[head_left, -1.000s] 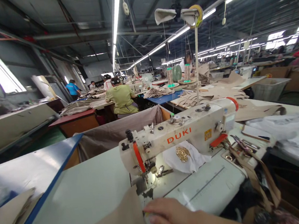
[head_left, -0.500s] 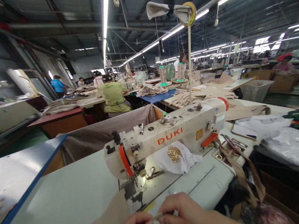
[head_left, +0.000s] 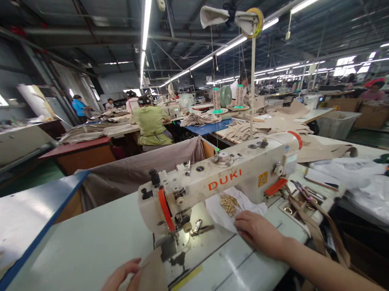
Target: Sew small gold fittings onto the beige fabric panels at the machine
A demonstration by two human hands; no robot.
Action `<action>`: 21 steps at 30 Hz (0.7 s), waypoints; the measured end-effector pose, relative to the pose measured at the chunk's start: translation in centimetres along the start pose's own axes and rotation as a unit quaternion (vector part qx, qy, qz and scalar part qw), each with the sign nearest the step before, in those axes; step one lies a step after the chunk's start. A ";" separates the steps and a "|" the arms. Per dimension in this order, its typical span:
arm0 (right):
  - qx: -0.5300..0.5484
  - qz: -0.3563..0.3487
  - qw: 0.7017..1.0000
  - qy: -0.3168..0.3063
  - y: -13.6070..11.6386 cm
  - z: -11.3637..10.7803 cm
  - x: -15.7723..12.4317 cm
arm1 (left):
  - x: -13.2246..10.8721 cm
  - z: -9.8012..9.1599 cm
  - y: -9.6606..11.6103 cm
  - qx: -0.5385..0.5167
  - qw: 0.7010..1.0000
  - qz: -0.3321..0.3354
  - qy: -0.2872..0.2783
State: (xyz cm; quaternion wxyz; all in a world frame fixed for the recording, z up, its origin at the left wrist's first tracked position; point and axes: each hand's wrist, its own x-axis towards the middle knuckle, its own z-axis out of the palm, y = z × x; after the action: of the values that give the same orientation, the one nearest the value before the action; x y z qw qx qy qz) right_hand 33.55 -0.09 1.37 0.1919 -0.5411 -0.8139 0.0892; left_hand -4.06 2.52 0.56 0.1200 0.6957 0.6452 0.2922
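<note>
My left hand is at the lower left, thumb and index finger apart, their tips against the left edge of a beige fabric piece. That fabric lies on the table in front of the needle area of a white sewing machine. Beneath the machine's arm, my right hand reaches over a white cloth. Its fingers are bent and close together beside a heap of small gold metal fittings. Whatever those fingertips hold, if anything, is hidden.
Scissors and brown straps lie in a tray right of the machine. A thread stand pole rises behind it. Clear plastic bags are at the far right. A person in a green shirt sits ahead, among fabric stacks.
Both hands were together at the front edge, pinching a small strip. They have parted: the left moved left to the beige fabric, the right moved forward to the gold fittings.
</note>
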 end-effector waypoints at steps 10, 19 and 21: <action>-0.085 0.071 0.994 -0.019 -0.6 -2.1 4.1 | -0.6 2.9 0.7 0.032 0.991 0.129 0.022; -0.166 0.170 0.967 -0.089 0.0 0.2 11.2 | -1.7 4.1 0.7 0.074 0.986 0.144 0.026; -0.180 0.171 0.964 -0.095 -0.3 0.4 11.5 | -1.8 4.3 0.7 0.099 0.983 0.154 0.025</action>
State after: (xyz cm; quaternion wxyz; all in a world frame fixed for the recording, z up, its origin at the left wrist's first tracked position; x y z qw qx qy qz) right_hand 29.22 10.37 3.60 -0.0046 -0.6867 -0.7266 0.0236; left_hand -1.11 1.57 -2.95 -0.0121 0.7878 0.5589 0.2586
